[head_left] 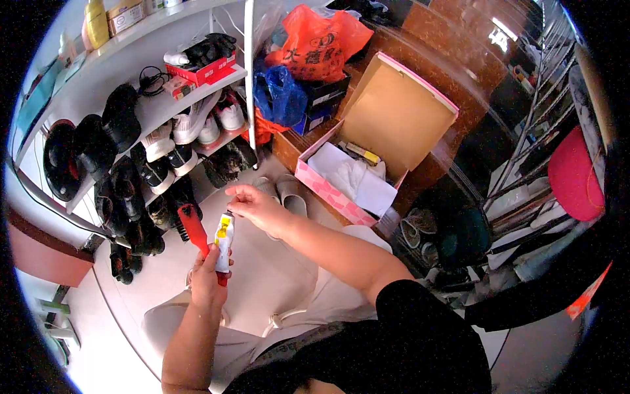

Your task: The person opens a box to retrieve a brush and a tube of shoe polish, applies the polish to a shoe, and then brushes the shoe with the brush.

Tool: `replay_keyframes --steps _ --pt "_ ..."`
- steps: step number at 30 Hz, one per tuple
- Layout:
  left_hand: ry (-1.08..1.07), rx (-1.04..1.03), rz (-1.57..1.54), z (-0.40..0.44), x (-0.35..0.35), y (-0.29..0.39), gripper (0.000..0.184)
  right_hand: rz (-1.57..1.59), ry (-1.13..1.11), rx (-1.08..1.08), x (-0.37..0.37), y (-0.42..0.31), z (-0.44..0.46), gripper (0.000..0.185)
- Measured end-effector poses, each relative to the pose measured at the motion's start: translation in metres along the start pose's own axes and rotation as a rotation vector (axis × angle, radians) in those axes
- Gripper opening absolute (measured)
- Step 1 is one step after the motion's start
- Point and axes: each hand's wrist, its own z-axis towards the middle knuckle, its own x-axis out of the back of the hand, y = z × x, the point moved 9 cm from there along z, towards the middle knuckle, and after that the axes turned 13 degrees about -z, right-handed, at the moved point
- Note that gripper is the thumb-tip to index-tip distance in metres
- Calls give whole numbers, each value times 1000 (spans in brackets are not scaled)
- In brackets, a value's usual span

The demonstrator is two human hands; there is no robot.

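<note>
Above the floor, near the shelf, the left hand is closed around red brush and white tube. The right hand, half-curled, is at tube's tip, grip unclear; probably cap step, calling for steady tube.

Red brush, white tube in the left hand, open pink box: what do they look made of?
Red brush: likely hard plastic, smooth, judging by its even, saturated colour.
White tube: probably soft plastic or laminate, given the printed yellow patch and uneven outline; can't tell which.
Pink box: looks like cardboard, patterned outside, with a matt brown lid interior.
</note>
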Motion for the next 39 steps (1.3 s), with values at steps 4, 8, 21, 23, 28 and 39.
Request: replay_keyframes --steps 4,8,21,23,28,39 --pt "4 7 -20 0 -2 -1 16 -13 -44 5 -2 -1 0 32" --pt "6 8 -7 1 -3 -3 16 68 -75 3 -2 -7 0 30" --pt "-61 -5 -150 4 -15 -9 13 476 125 -104 23 0 -5 28" --pt "-42 -45 -159 1 -15 -6 13 510 1 -158 12 18 0 26" --pt "-67 -91 -208 6 -21 -7 8 94 -193 -182 -23 40 -10 32" --pt "-60 -126 -63 12 -7 -7 26 207 -97 -286 -21 26 -16 24"
